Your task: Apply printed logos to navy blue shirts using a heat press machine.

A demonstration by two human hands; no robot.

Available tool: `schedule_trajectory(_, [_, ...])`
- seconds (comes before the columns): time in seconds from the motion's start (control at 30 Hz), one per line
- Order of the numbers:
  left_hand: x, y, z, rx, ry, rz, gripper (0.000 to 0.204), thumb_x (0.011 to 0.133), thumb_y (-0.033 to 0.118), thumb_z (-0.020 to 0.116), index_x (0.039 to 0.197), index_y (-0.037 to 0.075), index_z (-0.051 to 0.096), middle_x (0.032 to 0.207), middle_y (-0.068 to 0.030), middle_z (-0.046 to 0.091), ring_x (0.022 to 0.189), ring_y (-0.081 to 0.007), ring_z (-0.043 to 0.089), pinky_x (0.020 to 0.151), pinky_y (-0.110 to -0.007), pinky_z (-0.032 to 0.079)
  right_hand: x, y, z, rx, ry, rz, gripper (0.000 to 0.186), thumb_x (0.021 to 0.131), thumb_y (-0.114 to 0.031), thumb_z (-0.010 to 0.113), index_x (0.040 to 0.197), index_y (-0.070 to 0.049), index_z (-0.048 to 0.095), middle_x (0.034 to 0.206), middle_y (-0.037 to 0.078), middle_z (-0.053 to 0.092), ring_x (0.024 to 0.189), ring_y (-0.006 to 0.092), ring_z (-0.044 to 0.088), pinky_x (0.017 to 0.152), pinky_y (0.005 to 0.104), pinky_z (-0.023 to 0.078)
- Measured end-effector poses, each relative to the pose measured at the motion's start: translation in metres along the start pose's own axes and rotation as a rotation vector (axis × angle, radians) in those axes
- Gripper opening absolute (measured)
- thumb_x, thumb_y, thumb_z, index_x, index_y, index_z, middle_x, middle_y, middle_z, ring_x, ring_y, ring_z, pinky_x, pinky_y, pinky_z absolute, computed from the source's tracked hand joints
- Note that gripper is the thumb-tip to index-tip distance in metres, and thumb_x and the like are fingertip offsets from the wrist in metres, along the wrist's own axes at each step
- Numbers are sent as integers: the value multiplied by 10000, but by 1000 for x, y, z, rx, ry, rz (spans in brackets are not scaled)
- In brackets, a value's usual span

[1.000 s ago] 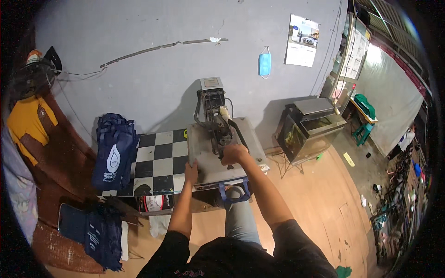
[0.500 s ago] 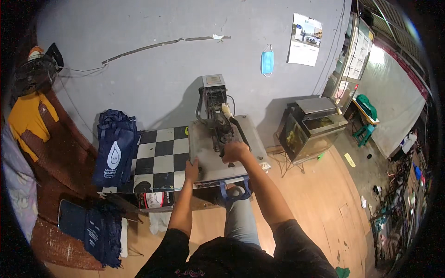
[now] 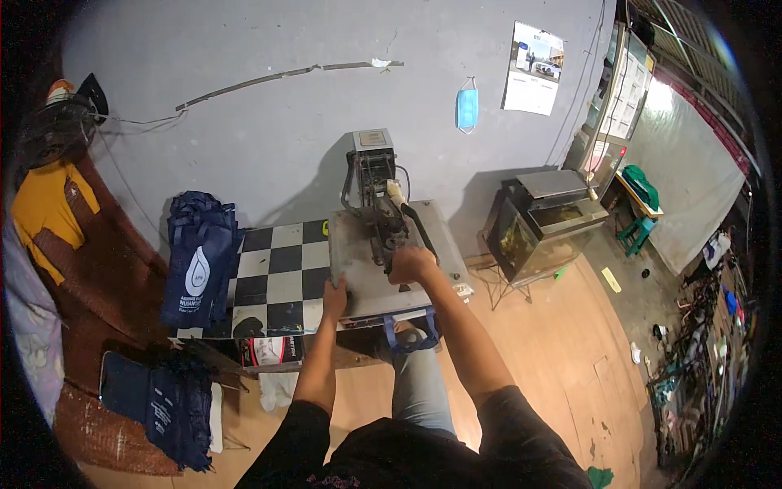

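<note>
Heat press (image 3: pixel 383 261) on the bench (image 3: pixel 277 277) seemingly closed on a blue bag, its handles (image 3: pixel 407 334) hanging off the front edge; right hand (image 3: pixel 411 265) wrapped around the black lever (image 3: pixel 417 226), left hand (image 3: pixel 334 297) spread flat against the platen's left corner; pressing likely under way, removal still ahead

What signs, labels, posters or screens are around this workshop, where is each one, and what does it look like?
Wall calendar: on the grey wall, upper right; a white sheet with a photo on top.
Papers on the door: far right; pale printed sheets.
Small control panel: on top of the grey heat press; a pale rectangle.
Dark blue bags: left of the chequered table; a white drop-shaped logo.
</note>
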State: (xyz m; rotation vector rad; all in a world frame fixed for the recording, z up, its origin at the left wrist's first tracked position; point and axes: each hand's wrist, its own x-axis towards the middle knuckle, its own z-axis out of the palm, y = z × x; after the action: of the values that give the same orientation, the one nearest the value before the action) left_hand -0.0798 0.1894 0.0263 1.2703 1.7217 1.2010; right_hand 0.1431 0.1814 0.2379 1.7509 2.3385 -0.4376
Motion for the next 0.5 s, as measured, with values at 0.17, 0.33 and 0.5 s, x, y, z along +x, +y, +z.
schedule_trajectory(0.17, [4, -9, 19, 34, 18, 38, 669, 932, 505, 534, 1271, -65, 452, 1184, -319, 575, 1145, -472, 533, 914, -458, 445, 2, 11, 5, -9, 21, 30, 290, 697, -283, 617, 887, -97, 734, 974, 135, 715, 910, 270, 695, 793, 390, 548])
schedule_trajectory(0.33, [34, -57, -23, 133, -244, 14, 892, 918, 601, 495, 1482, -30, 215, 1498, -310, 250, 1395, -434, 256, 1080, -446, 333, 11, -15, 3, -29, 39, -24, 277, 713, -287, 612, 870, -95, 734, 918, 151, 715, 861, 277, 701, 769, 382, 556])
schedule_trajectory(0.5, [19, -18, 19, -7, 25, -12, 659, 929, 492, 538, 1274, -60, 442, 1179, -329, 572, 1135, -482, 532, 912, -472, 445, -8, 5, 7, -8, 196, -3, 252, 735, -294, 609, 823, -89, 727, 870, 160, 713, 824, 298, 702, 741, 391, 560])
